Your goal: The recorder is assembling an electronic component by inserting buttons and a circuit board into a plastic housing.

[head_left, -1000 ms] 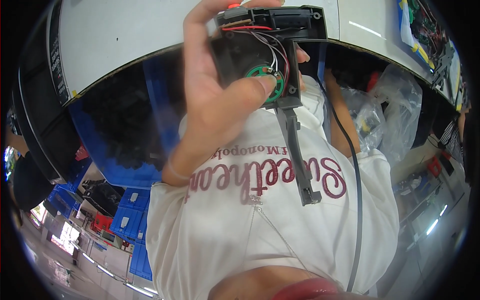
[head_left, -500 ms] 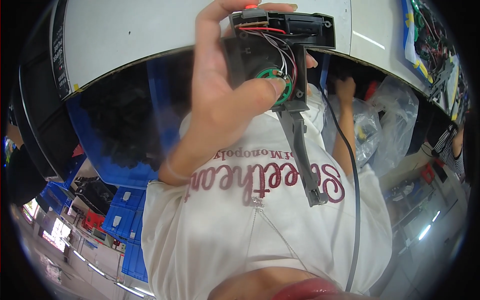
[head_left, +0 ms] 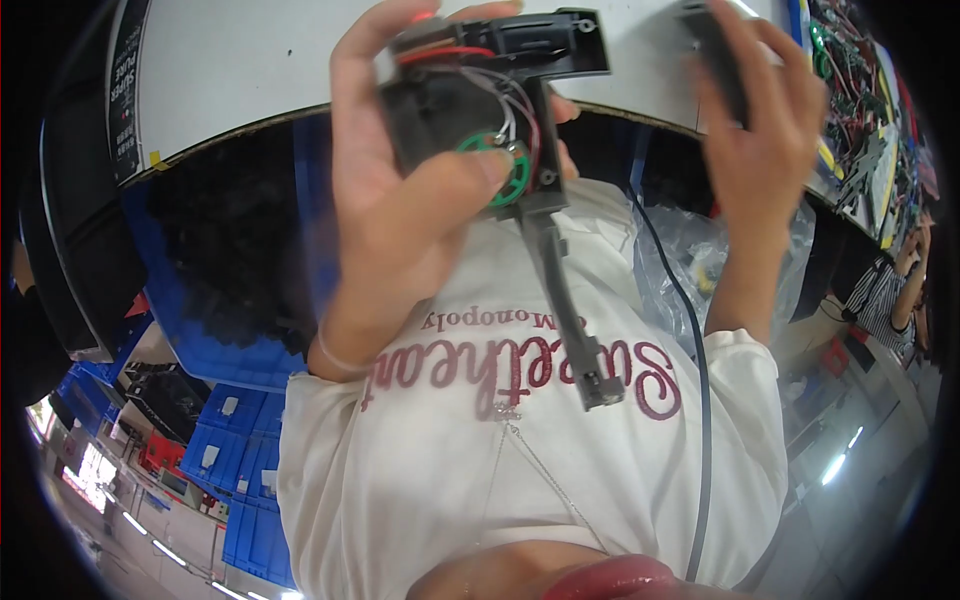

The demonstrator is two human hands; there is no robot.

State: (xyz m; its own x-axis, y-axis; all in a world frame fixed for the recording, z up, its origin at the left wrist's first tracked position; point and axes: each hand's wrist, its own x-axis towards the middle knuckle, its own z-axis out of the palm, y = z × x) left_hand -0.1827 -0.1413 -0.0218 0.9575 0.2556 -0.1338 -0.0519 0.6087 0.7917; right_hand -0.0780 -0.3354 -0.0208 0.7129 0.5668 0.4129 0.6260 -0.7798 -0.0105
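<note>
My left hand (head_left: 385, 220) grips an open dark-grey plastic housing (head_left: 425, 115), its inner side showing and its shape somewhat like a toy gun. The thumb presses on a green round disc (head_left: 518, 178), which looks like a small speaker. Thin white and red wires (head_left: 500, 85) run from it to the upper part, where a red-orange spot shows by my index finger. A long narrow grey arm (head_left: 560, 310) of the housing points down toward my shirt. At the right, over the table, my right hand (head_left: 765, 150) holds a dark-grey plastic piece (head_left: 722, 60), blurred by motion.
The white tabletop (head_left: 240, 70) ends in a curved front edge. Below it stands a blue bin (head_left: 240, 370) of black parts, beside clear plastic bags (head_left: 680, 250). A black cable (head_left: 690, 300) hangs before me. Circuit boards and wires (head_left: 860, 100) lie far right.
My right hand has come up from the bags below the table edge to above the tabletop, now with a dark-grey piece in it. My left hand and the housing have shifted left.
</note>
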